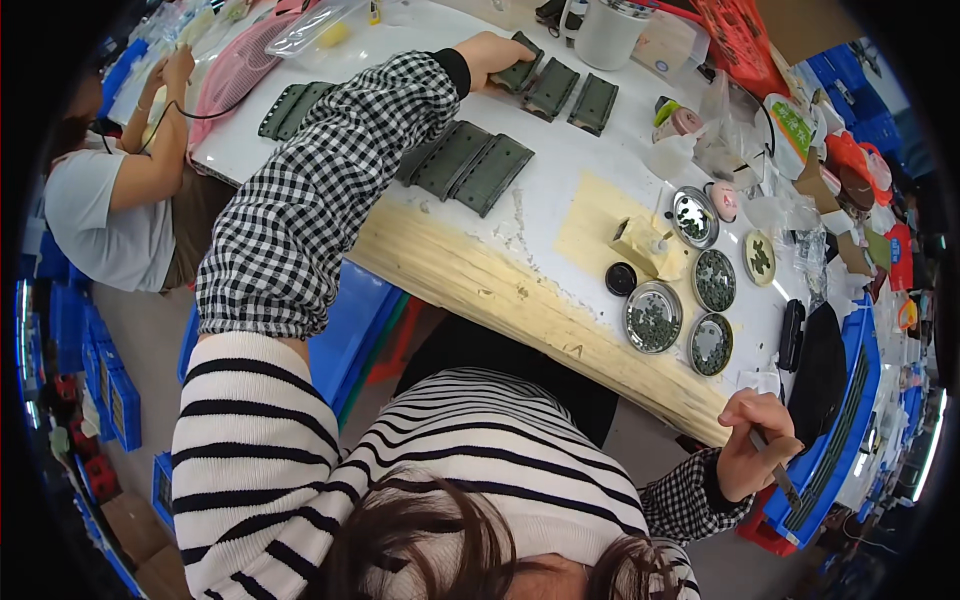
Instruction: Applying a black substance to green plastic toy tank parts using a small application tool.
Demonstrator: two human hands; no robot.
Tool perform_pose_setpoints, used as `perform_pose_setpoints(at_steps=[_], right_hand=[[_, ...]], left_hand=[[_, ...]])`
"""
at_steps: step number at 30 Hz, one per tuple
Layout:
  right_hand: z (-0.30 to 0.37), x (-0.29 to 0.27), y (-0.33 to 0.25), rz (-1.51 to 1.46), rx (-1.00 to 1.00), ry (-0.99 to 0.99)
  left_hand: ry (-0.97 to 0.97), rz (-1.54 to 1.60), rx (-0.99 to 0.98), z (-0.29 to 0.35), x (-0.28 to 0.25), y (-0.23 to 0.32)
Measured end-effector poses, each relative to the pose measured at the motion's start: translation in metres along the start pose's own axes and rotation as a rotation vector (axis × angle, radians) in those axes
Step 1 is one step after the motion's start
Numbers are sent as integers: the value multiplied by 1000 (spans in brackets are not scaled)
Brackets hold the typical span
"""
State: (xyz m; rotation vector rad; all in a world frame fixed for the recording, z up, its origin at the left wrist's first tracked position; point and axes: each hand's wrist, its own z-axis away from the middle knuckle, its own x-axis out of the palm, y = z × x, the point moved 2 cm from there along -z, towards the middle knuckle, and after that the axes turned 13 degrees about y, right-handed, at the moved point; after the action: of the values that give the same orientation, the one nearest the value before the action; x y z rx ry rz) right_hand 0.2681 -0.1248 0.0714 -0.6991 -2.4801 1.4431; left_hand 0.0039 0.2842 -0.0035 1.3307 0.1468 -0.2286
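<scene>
My left arm, in a checked sleeve cover, stretches to the far side of the table. There my left hand [486, 58] is closed on the edge of a dark green ridged strip [519, 66]. Two similar green strips, a middle one [552, 88] and a right one [594, 103], lie beside it. Nearer to me is a larger pair of green strips [470, 168], partly behind my sleeve. At the lower right, off the table's front edge, my right hand [757, 440] is closed round a slim tool [787, 485] with a greyish end; its exact kind is unclear.
Round dishes of small dark green pieces [653, 317] stand at the right, near a cream-coloured block [648, 246] and a black cap [621, 278]. More green strips [296, 108] lie left. A white mug [608, 32] stands at the back. Another person [120, 205] sits at left.
</scene>
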Motion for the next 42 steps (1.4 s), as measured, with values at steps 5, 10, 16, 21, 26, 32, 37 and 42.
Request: perform_pose_setpoints(at_steps=[5,10,16,21,26,32,37,42], right_hand=[[-2,10,2,-13,13,-17],[-3,18,-2,-5,-9,-76],[5,13,1,-14,-2,-99],[-1,14,19,-29,56,-156],[-11,40,19,-39,19,-249],[-6,62,5,-102,-10,-365],[-3,57,-3,-128,26,-443],[7,64,-10,-107,-6,-369]], left_hand=[[196,-651,486,-97,0,-48],[265,-898,716,-104,12,-43],[204,-151,659,84,-120,25],[786,-367,706,219,-297,-82],[529,-999,140,338,-327,-284],[664,-1047,-7,367,-308,-329],[708,-1172,54,371,-306,-323],[787,-981,178,364,-288,-296]])
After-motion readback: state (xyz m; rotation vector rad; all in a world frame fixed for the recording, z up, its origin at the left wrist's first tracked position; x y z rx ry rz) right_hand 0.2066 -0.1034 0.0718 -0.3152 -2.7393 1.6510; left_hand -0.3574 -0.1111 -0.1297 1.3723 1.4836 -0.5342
